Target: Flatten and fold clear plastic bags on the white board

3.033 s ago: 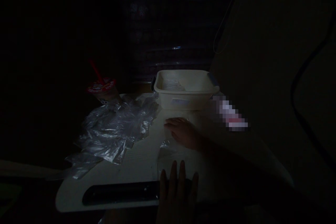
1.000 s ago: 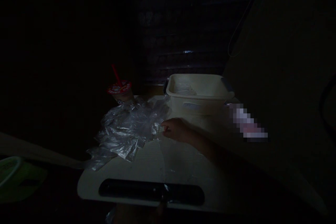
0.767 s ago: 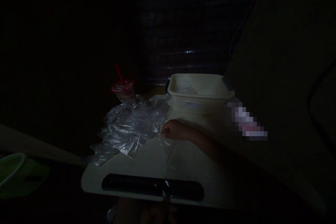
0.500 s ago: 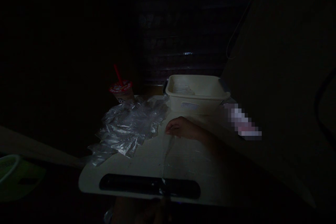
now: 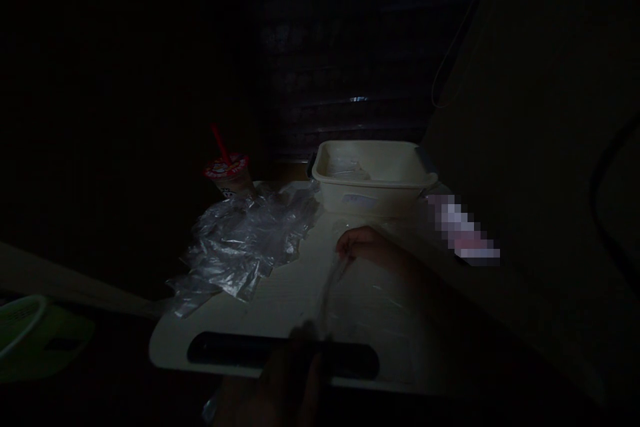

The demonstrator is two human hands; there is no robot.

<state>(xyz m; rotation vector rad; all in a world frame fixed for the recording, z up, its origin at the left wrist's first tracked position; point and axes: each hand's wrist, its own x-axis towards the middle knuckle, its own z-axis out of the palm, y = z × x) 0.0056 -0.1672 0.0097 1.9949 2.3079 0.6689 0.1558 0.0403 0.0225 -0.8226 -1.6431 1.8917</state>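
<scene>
The scene is very dark. Over the middle of a pale board-like tabletop, my right hand [image 5: 367, 245] has its fingertips pinched on the edge of a thin clear plastic bag [image 5: 373, 310]. This bag lies spread down the right part of the tabletop. Low in the view, my left hand [image 5: 283, 377] is over the tabletop's near edge, by a black handle strip [image 5: 225, 348]. Its thumb and fingers look apart, though the tips are dim and blurred; I see nothing held there. A heap of crinkled clear plastic bags [image 5: 240, 240] lies to the left of my right hand.
At the back stands a cream plastic bin [image 5: 373, 197] with dark side handles and some clear plastic inside. A drink cup [image 5: 230, 177] with a red straw stands behind the heap. Below left is a green basket [image 5: 65, 333]. A pixelated patch covers something at right.
My right hand has shifted slightly right, drawing the clear bag's edge with it. My left hand has risen from below the near edge to over the black strip.
</scene>
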